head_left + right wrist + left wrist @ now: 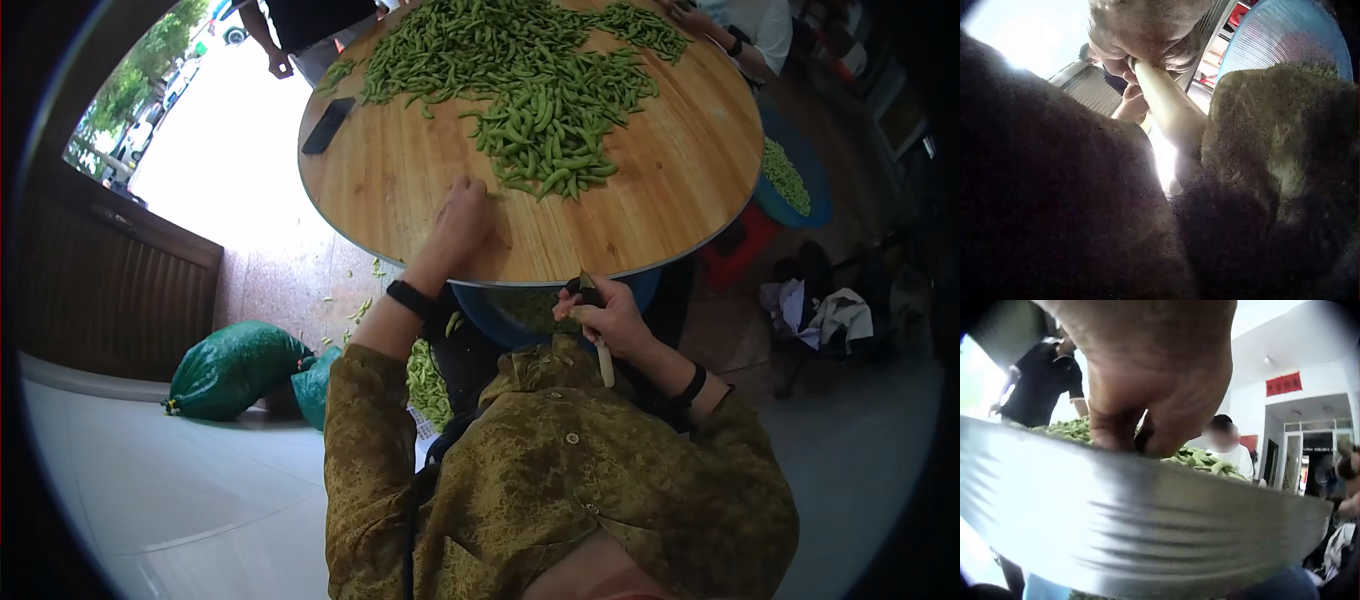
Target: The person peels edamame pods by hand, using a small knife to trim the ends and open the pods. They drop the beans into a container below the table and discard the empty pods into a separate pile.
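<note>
A big heap of green soybean pods (pixel 545 125) lies on the round wooden table (pixel 390 185). My left hand (pixel 465 215) rests on the tabletop near its front edge, fingers bent down; a small green bit shows by the fingertips. In the left wrist view the table's metal rim hides those fingertips, and I cannot tell whether they pinch a pod. Just off the front edge, my right hand (pixel 615 320) grips a tool with a pale, smooth handle (pixel 605 365) that points toward my body. A dark part of this tool (pixel 585 285) shows above the fingers.
A dark phone-like slab (pixel 328 125) lies at the table's left. Below the front edge is a blue basin (pixel 490 315). Another blue basin (pixel 815 185) holds pale green pieces at right. Green sacks (pixel 240 370) lie on the floor at left. Other people stand or sit around the table.
</note>
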### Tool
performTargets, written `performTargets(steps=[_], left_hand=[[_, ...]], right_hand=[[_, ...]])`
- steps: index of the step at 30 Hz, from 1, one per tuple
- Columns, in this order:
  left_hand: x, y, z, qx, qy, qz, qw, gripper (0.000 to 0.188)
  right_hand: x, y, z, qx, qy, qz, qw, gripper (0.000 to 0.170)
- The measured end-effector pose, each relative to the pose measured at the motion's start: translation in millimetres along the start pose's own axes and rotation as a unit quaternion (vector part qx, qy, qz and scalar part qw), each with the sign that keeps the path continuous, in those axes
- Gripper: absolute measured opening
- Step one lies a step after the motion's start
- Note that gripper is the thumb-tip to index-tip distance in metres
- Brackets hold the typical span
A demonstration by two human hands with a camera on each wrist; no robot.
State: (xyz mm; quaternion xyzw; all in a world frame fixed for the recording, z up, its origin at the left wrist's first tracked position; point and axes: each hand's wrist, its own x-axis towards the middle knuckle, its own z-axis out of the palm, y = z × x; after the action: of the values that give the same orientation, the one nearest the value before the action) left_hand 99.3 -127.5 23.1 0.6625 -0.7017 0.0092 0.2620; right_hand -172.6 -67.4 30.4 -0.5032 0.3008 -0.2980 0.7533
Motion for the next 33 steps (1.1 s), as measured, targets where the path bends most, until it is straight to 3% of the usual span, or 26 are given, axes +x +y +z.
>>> performTargets(steps=[2, 4, 5, 6, 7, 8, 10, 11, 15, 18, 28, 33], left_hand=[[-6.8, 4.4, -1.9, -0.022, 0.011, 0.014, 1.000, 0.013], [-21.9, 21.3, -12.7, -0.127, -0.003, -0.053, 0.990, 0.014], [-29.4, 29.4, -16.9, -0.128, -0.013, -0.048, 0.991, 0.014], [-36.9, 38.0, -21.2, -0.298, -0.072, -0.105, 0.946, 0.016], [-43.5, 48.2, -26.7, -0.457, -0.128, -0.161, 0.866, 0.020], [-51.1, 60.5, -34.3, -0.459, -0.135, -0.162, 0.863, 0.020], [-59.1, 82.2, -46.1, -0.600, -0.181, -0.248, 0.739, 0.018], [-63.1, 83.2, -40.6, -0.614, -0.183, -0.266, 0.721, 0.015], [-68.6, 92.1, -37.5, -0.640, -0.189, -0.270, 0.694, 0.014], [-71.6, 93.8, -34.3, -0.644, -0.167, -0.260, 0.700, 0.013], [-81.7, 94.9, -24.4, -0.677, -0.107, -0.239, 0.688, 0.012], [-83.9, 97.3, -22.6, -0.684, -0.088, -0.218, 0.690, 0.011]], right_hand=[[-0.7, 2.3, -1.5, -0.006, 0.006, -0.001, 1.000, 0.021], [0.8, -7.0, 3.0, 0.001, 0.017, -0.002, 1.000, 0.022], [1.9, -10.1, 3.9, 0.001, 0.024, 0.003, 1.000, 0.023], [4.0, -10.0, 1.2, 0.006, 0.032, 0.005, 0.999, 0.023], [6.4, -10.5, -2.8, 0.016, -0.009, 0.019, 1.000, 0.027], [6.3, -9.8, -4.2, 0.026, -0.052, 0.033, 0.998, 0.031], [4.7, -17.4, 0.9, 0.049, -0.062, 0.023, 0.997, 0.034], [5.1, -19.7, 2.1, 0.081, -0.074, 0.034, 0.993, 0.035], [3.8, -24.0, 3.1, 0.153, -0.139, 0.047, 0.977, 0.035], [0.6, -25.2, 6.1, 0.216, -0.130, 0.045, 0.967, 0.034], [-3.4, -24.9, 9.4, 0.239, -0.145, 0.044, 0.959, 0.037], [-3.2, -22.1, 11.7, 0.224, -0.119, 0.042, 0.967, 0.028]])
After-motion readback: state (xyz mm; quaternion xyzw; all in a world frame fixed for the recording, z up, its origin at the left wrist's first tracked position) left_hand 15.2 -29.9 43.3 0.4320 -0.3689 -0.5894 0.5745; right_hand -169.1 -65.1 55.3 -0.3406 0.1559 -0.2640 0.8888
